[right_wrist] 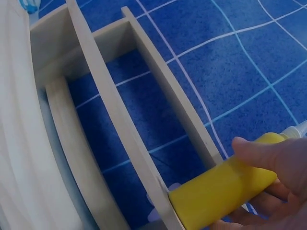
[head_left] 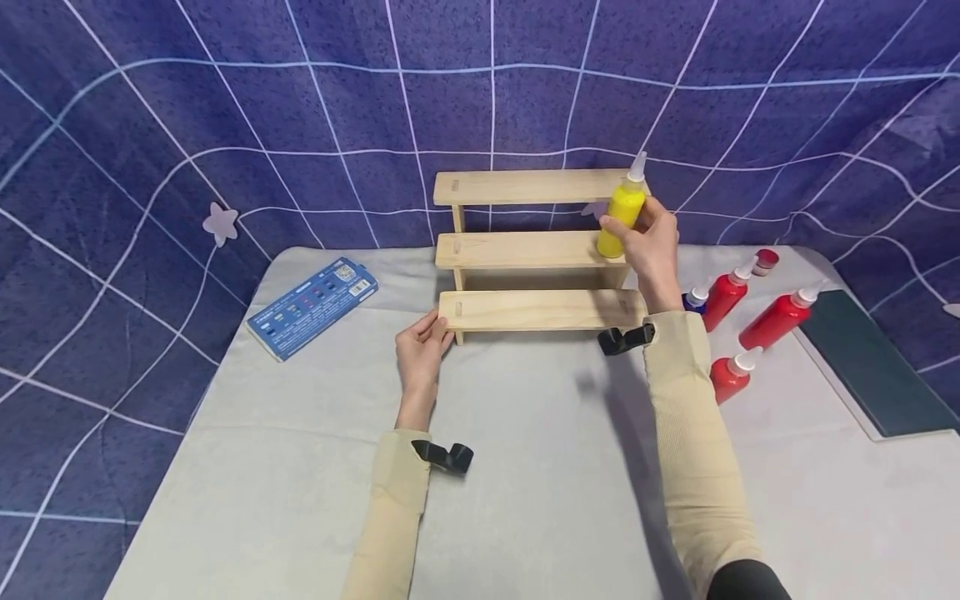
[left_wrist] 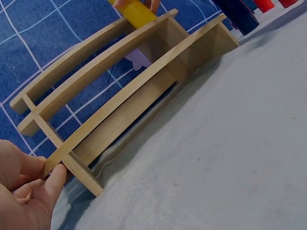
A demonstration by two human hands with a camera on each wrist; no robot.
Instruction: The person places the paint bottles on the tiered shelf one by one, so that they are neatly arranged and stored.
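Note:
A three-tier wooden shelf rack [head_left: 532,310] stands at the back of the table. My left hand [head_left: 420,357] pinches the left end of its lowest board between thumb and fingers, as the left wrist view shows close up. A yellow squeeze bottle [head_left: 626,208] with a clear pointed nozzle is gripped in my right hand [head_left: 654,252], thumb on one side and fingers on the other. In the right wrist view, the bottle's base [right_wrist: 184,211] is right at the edge of the middle board [right_wrist: 120,112], near its right end. The bottle leans slightly to the right in the head view.
Right of the rack are several red bottles [head_left: 776,322], a dark blue bottle [head_left: 695,300] partly hidden by my right arm, and a small red-lidded container [head_left: 766,262]. A dark green board [head_left: 873,362] lies at the right edge. A blue flat box [head_left: 313,307] lies left.

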